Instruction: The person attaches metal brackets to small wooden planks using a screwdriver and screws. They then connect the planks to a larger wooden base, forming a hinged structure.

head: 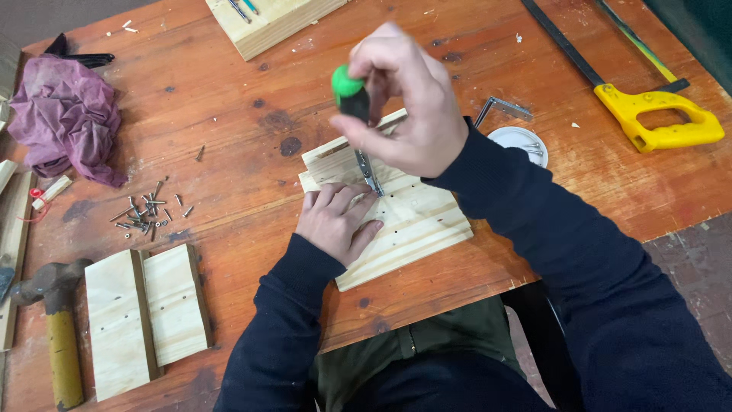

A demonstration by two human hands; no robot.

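A pale wooden board [415, 225] lies on the reddish wooden table [229, 137] in front of me. My right hand [408, 107] grips a screwdriver [349, 90] with a green and black handle, held upright over the board. Its metal shaft [368, 172] points down to the board near my left fingertips. My left hand [337, 221] rests on the board's near left part, fingers beside the screwdriver tip. Whether a screw sits under the tip is hidden.
Several loose screws [146, 212] lie at the left. A purple rag [67, 114], a hammer [53, 320], two joined boards [145, 313], a wood block [263, 23], a yellow-handled saw [656, 114], a metal bracket [503, 108] and a white lid [522, 143] surround the work.
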